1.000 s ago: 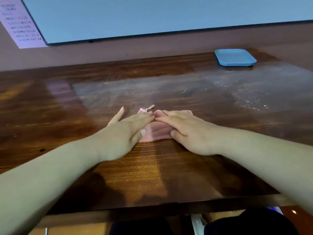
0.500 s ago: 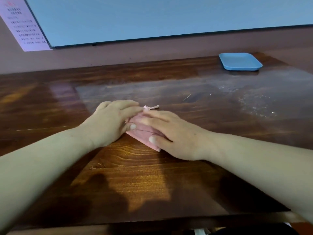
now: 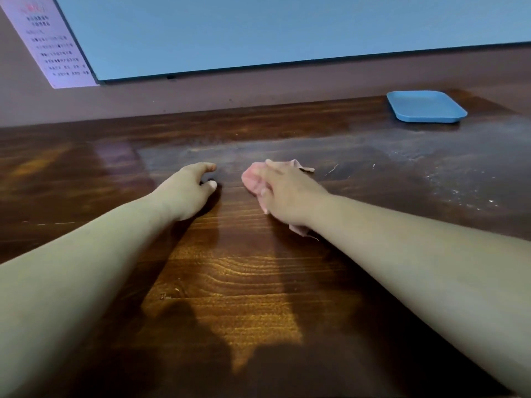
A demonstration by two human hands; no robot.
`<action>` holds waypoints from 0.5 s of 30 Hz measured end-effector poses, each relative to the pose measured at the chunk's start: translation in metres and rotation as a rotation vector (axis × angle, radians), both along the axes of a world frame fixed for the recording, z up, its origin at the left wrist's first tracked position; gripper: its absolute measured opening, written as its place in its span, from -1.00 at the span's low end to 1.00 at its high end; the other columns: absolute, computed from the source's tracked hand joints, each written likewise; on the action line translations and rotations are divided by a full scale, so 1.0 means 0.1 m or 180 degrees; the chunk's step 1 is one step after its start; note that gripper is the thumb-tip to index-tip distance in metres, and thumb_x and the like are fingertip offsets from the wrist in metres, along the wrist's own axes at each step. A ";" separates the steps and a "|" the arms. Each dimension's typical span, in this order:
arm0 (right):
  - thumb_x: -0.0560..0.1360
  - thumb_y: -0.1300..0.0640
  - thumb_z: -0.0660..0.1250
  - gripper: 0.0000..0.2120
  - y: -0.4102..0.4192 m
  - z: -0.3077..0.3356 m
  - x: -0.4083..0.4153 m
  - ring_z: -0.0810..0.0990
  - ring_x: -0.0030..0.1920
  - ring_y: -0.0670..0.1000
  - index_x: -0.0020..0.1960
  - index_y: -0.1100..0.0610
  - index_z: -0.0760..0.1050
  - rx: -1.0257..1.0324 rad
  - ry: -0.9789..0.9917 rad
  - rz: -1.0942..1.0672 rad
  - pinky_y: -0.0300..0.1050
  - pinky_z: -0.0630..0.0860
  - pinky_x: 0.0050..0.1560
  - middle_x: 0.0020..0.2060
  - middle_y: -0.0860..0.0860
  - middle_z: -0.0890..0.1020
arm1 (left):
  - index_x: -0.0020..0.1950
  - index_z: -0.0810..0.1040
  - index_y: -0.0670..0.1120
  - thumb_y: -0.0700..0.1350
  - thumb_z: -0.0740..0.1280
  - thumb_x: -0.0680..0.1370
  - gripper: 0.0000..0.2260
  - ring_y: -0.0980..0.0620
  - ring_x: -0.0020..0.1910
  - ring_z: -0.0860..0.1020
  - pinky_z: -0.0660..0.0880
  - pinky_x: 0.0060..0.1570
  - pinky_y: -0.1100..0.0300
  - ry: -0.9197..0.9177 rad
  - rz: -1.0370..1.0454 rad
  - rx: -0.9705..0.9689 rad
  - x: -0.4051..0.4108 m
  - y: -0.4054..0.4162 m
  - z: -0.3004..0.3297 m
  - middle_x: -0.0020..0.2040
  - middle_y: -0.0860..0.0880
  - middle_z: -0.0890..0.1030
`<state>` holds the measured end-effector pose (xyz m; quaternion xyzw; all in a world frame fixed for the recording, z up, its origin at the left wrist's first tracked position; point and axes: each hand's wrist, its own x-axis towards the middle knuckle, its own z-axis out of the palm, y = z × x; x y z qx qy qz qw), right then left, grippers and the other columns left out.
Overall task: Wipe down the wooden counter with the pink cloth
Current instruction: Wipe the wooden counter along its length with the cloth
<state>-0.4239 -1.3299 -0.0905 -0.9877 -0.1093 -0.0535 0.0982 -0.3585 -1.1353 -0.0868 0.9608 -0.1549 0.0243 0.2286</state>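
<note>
On the counter, the 2 hands lie side by side near the middle, apart from each other. The left hand rests on bare wood. Just to its right, the right hand lies on top of the cloth. A tray sits on the counter far behind and to the right, near the back edge. A notice hangs on the wall behind, at far left, beside a board.

surface: dark, glossy wood, whitish dusty smear toward the right
pink cloth: lies mid-surface
blue tray: far right corner, well apart from the cloth
</note>
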 end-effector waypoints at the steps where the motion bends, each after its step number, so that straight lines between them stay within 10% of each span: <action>1: 0.57 0.23 0.14 -0.73 0.07 -0.04 -0.08 0.42 0.27 0.15 0.21 0.05 0.44 -0.0100 -0.0112 0.0419 0.21 0.36 0.29 0.23 0.03 0.47 | 0.46 0.34 -0.03 -0.12 0.21 0.62 -0.61 -0.05 0.40 0.36 0.21 0.31 0.23 -0.0049 0.0013 -0.0025 0.01 -0.04 0.00 0.44 -0.05 0.39; 4: 0.56 0.24 0.07 -0.62 0.04 -0.09 -0.30 0.37 0.37 0.07 0.30 0.02 0.45 0.0221 0.0148 0.1400 0.08 0.30 0.38 0.31 0.01 0.46 | 0.45 0.34 -0.03 -0.15 0.17 0.62 -0.62 -0.06 0.39 0.36 0.23 0.32 0.20 -0.0098 -0.0013 -0.0081 0.03 -0.17 0.02 0.44 -0.05 0.39; 8: 0.66 0.22 0.05 -0.60 -0.41 -0.03 -0.11 0.29 0.47 0.02 0.47 0.11 0.39 0.0570 0.0187 0.0081 -0.38 0.04 0.34 0.48 0.03 0.35 | 0.43 0.38 0.00 -0.12 0.18 0.62 -0.64 -0.09 0.35 0.41 0.27 0.27 0.21 -0.0035 -0.0052 -0.0044 -0.02 -0.38 0.03 0.42 -0.07 0.42; 15: 0.66 0.10 0.07 -0.54 -0.47 -0.19 -0.69 0.11 0.55 -0.07 0.55 -0.06 0.25 0.0540 0.0063 0.0771 -0.16 0.06 0.48 0.57 -0.10 0.20 | 0.44 0.37 -0.04 -0.16 0.13 0.63 -0.63 -0.03 0.18 0.52 0.37 0.12 0.29 0.0274 -0.0515 -0.0384 -0.33 -0.81 -0.04 0.30 -0.10 0.51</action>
